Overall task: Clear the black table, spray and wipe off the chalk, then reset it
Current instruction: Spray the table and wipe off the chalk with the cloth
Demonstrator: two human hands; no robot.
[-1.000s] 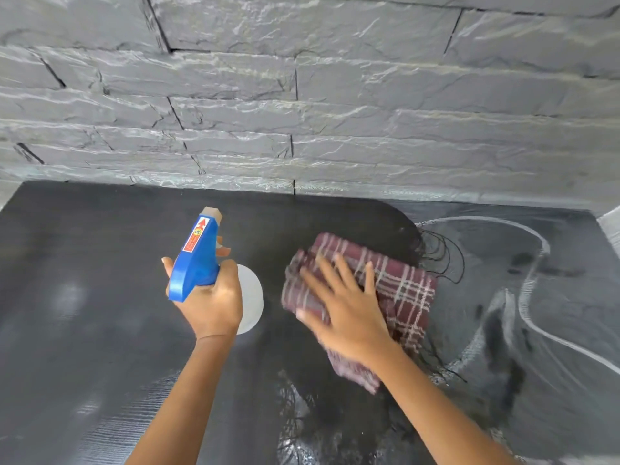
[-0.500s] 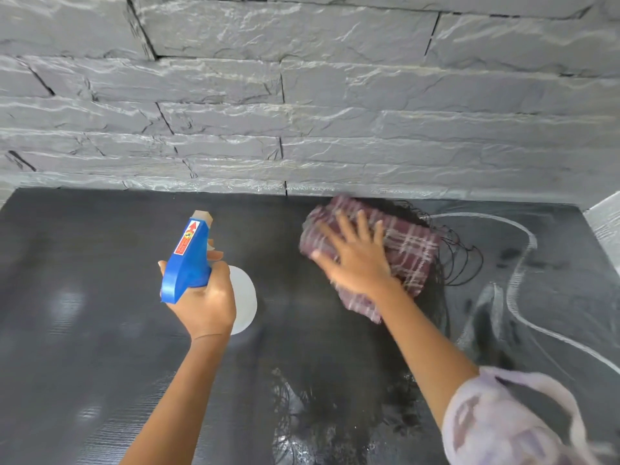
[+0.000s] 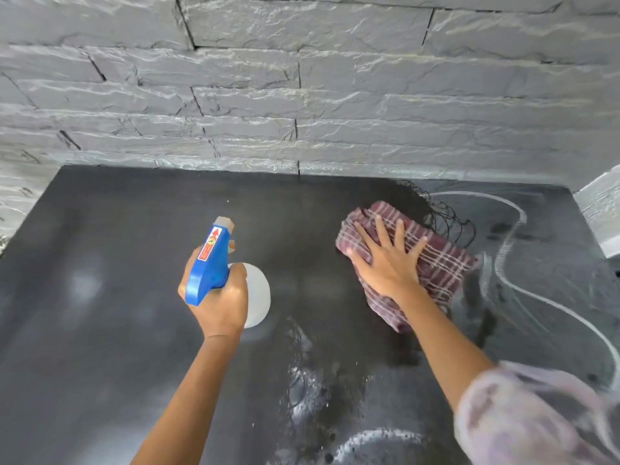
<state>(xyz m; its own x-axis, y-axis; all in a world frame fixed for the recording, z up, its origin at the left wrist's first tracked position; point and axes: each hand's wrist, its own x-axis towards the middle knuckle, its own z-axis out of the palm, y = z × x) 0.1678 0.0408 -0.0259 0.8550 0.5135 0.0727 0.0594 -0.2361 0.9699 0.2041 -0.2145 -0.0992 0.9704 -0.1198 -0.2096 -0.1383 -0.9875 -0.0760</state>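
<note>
One spray bottle point(image 3: 214, 263); one cloth point(image 3: 439, 260)

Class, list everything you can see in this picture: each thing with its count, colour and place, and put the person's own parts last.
Wall: one, grey stone, behind the table.
Table: one, black, fills the lower view; left part wiped, wet patch at the middle.
Chalk lines: several, white, right side and near edge of the table.
Cloth: one, maroon and white check, flat on the table right of centre.
Spray bottle: one, blue head with a red label, pale body, above the table centre.
Sleeve: one, pale lilac, lower right.
Left hand: closed round the spray bottle.
Right hand: spread flat, pressing on the cloth.
</note>
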